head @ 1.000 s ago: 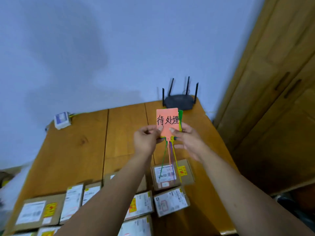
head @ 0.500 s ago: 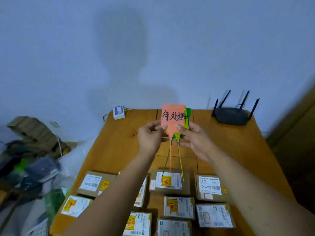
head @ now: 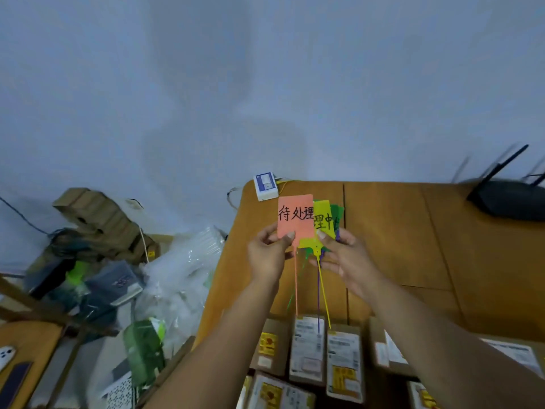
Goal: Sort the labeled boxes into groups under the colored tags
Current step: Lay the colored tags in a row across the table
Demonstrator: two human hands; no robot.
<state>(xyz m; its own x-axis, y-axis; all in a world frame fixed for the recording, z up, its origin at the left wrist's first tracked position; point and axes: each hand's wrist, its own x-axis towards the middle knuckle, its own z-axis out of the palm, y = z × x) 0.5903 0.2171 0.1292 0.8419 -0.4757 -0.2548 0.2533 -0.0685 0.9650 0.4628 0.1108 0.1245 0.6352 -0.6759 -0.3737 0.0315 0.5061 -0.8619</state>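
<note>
Above the wooden table I hold a fan of colored tags with long tails. My left hand pinches the orange tag, which bears black handwriting. My right hand grips the yellow tag, with a green tag and a bit of purple behind it. Several labeled cardboard boxes lie in rows at the near edge of the table, partly hidden by my forearms.
A black router stands at the table's far right and a small white device at its far left corner. Left of the table the floor holds a heap of plastic bags, cardboard and clutter. A phone lies at the lower left.
The view has swung left, bringing the floor clutter in. The orange tag has slid left off the stack, so the yellow and green tags behind it now show.
</note>
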